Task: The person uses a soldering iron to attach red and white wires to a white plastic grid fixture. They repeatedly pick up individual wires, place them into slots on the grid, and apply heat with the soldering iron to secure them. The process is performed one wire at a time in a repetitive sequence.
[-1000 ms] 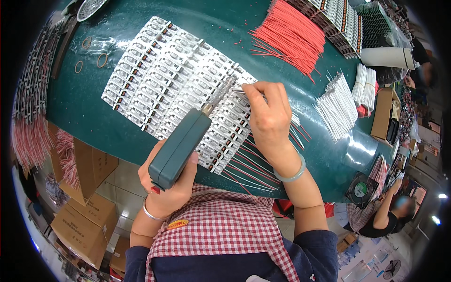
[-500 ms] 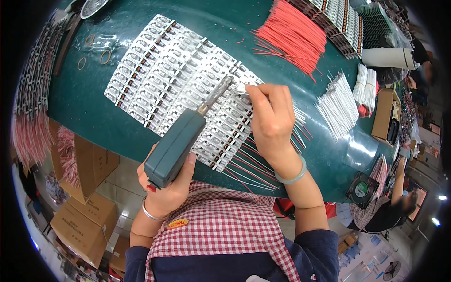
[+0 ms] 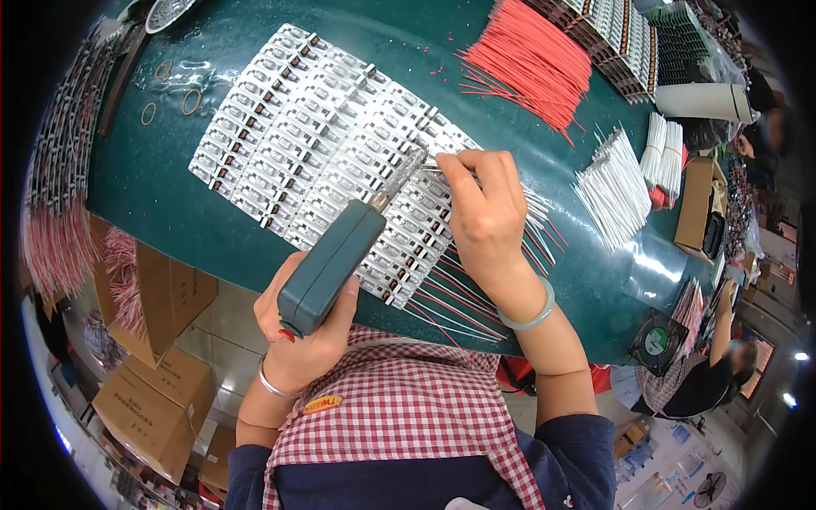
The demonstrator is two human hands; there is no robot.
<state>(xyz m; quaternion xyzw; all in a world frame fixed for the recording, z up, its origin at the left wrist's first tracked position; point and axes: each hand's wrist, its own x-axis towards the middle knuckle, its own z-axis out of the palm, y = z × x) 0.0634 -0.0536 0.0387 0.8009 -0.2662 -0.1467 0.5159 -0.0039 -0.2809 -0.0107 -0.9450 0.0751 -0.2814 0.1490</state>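
Head view: left hand (image 3: pixel 308 340) grips a green soldering iron (image 3: pixel 331 268); right hand (image 3: pixel 486 212), apart, pinches a wire (image 3: pixel 433 163) at the white parts (image 3: pixel 340 127) on the table (image 3: pixel 170 208); a slipping iron could scorch it.

Lettered yellow patch (image 3: pixel 324 404), printed cardboard box (image 3: pixel 155 415)

My table (image 3: pixel 391 34) is green, my floor (image 3: pixel 235 327) is pale and shiny, and lights (image 3: pixel 790 399) glow on my right.

Head-high fisheye, looking down on table (image 3: pixel 408 51)
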